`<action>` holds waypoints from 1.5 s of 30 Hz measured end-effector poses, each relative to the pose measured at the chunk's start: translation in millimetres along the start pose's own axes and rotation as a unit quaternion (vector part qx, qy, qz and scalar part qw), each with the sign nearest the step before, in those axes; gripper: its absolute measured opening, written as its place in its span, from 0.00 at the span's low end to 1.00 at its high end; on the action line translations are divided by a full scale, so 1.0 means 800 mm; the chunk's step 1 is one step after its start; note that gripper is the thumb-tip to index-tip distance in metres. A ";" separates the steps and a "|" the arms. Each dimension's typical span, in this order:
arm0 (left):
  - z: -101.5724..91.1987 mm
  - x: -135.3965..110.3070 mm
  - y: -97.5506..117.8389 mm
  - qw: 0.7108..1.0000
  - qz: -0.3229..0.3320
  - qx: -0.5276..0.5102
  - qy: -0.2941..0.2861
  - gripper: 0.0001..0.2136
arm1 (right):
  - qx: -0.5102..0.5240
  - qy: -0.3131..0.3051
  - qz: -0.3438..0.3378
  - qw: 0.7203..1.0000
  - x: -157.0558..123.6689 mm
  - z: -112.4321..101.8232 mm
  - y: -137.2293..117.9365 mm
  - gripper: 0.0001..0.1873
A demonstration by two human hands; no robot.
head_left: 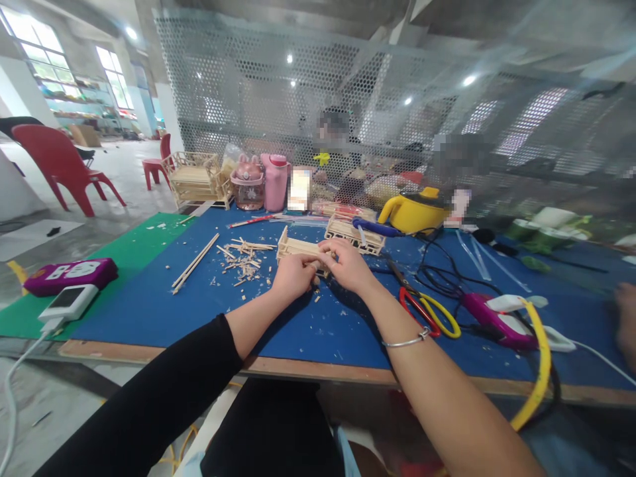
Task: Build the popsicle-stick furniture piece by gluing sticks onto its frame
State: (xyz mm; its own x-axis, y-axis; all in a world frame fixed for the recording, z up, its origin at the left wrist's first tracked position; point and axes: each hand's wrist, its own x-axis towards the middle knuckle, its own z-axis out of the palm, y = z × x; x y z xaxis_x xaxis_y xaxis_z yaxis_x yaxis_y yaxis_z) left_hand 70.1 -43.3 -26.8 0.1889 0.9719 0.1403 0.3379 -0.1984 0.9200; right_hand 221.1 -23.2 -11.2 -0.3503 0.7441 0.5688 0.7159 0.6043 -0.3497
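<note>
Both hands meet at a small model made of pale wooden sticks (298, 246), which stands low over the blue tabletop. My left hand (292, 277) is closed at its near side, fingertips pinched against it. From the right, my right hand (348, 266) grips the same model, its thumb and fingers almost touching the left ones. The fingers hide the model's near right part. Just behind it lies a second stick model (355, 233), with a blue glue gun (378, 228) resting across it. Loose stick pieces and scraps (243, 260) are strewn left of my left hand.
Two long sticks (195, 264) lie at the left. Scissors (430, 314) with red and yellow handles, black cables and a purple power strip (499, 322) are at the right. A pink bottle (275, 182), a yellow pot (417, 212) and a perforated metal screen (248, 93) stand behind.
</note>
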 end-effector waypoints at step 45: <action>-0.173 -0.019 -0.049 0.846 0.041 0.521 0.101 0.16 | 0.030 0.023 0.016 0.999 -0.001 0.002 -0.001 0.05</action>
State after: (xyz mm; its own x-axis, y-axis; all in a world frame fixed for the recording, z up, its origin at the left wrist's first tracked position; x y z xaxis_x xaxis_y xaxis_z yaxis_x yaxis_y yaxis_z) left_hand -73.7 -32.6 -14.0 0.1256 0.9304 0.3444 0.9811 -0.1679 0.0959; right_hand 219.6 -23.6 -12.5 -0.2984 0.7504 0.5898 0.6885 0.5972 -0.4114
